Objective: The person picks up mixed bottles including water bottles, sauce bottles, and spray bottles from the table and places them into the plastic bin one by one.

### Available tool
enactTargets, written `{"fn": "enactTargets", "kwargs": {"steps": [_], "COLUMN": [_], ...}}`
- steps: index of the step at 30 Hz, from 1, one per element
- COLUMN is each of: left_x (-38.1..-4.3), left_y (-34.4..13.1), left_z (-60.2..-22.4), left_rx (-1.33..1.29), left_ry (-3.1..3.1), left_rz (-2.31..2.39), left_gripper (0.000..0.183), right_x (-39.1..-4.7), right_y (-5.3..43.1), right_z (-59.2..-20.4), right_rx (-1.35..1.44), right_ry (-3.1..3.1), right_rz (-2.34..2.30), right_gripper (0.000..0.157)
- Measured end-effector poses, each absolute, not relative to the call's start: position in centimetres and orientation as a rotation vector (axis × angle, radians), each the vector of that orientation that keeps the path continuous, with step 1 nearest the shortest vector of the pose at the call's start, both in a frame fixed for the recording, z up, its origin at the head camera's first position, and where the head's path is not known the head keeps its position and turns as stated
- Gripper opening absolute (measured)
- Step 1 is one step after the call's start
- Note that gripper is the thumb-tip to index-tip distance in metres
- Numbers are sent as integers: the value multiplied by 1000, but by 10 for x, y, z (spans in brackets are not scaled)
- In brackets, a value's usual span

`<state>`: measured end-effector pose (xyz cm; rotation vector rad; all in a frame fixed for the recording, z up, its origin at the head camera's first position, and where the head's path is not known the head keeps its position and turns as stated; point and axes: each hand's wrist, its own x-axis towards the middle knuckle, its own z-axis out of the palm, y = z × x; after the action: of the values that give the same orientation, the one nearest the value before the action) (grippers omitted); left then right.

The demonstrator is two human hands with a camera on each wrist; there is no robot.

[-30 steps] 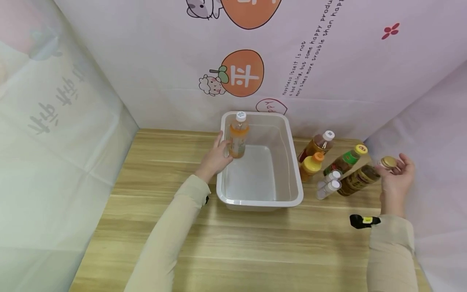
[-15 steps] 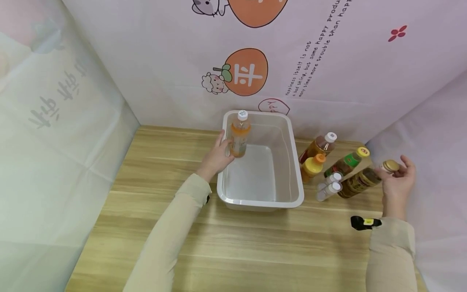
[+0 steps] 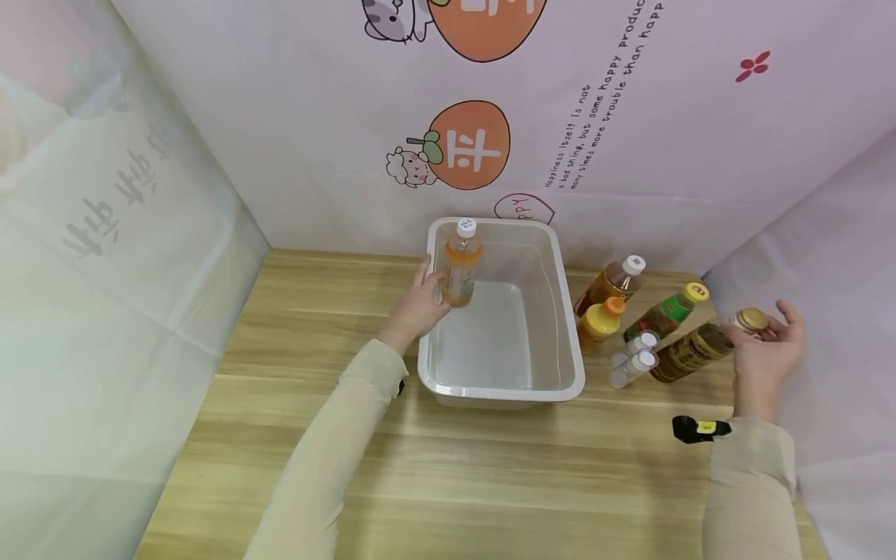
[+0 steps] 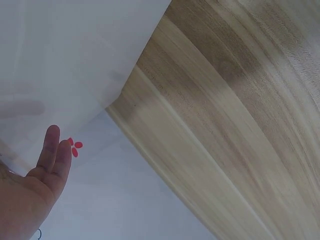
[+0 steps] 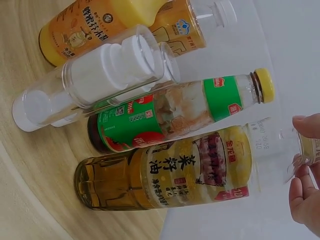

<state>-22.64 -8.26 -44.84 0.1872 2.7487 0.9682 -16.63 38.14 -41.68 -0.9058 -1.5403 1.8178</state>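
My left hand [image 3: 418, 307] is at the left rim of a white plastic bin [image 3: 501, 393]. Its thumb and a finger curl against the side of a clear bottle with an orange band and white cap [image 3: 460, 276], which stands inside. Two straight fingers [image 4: 50, 152] show in the left wrist view. At the right, the thumb and fingers of my right hand [image 3: 766, 350] grip the neck of a cooking oil bottle [image 5: 200, 170] just below its gold cap. The oil bottle is on the table, beside a green-labelled bottle with a yellow cap [image 5: 175, 112].
Two clear white-capped shakers [image 3: 633, 367] stand in front of the bottle cluster. A yellow squeeze bottle [image 3: 598, 323] and a white-capped bottle of amber liquid [image 3: 616, 284] are right of the bin. Printed cloth [image 3: 630, 210] encloses the wooden table [image 3: 546, 482] at back and sides.
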Motion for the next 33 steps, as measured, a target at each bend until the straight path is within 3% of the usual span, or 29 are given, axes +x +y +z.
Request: {"fn": "enactTargets", "kwargs": {"steps": [10,19,23,29,31,33], "left_x": [-225,-225,-225,-224,-224,-224], "left_y": [-82,-81,-81,-80,-80,-80], "left_z": [-449,-451,-450,-448,-448,-448], "left_rx": [196,196,192,192,190,187], "left_ry": [2754,2763,2758,2754,2754,2753], "left_rz": [966,947,947,948,952,955], "left_gripper": [58,58,58,58,58,58], "right_x": [-156,-142,-138,-135,-136,-138], "right_y": [382,361,351,333,327,319], "right_z": [-387,-347,-323,-291,-280,-270], "right_rx": [-780,-567,-506,-536,-506,-438], "right_ry": [-1522,-1526,-1555,-1645,-1637,-1626], "right_rz": [1851,1710,1636,1601,1642,1684], "right_gripper": [90,85,78,39,39,51]}}
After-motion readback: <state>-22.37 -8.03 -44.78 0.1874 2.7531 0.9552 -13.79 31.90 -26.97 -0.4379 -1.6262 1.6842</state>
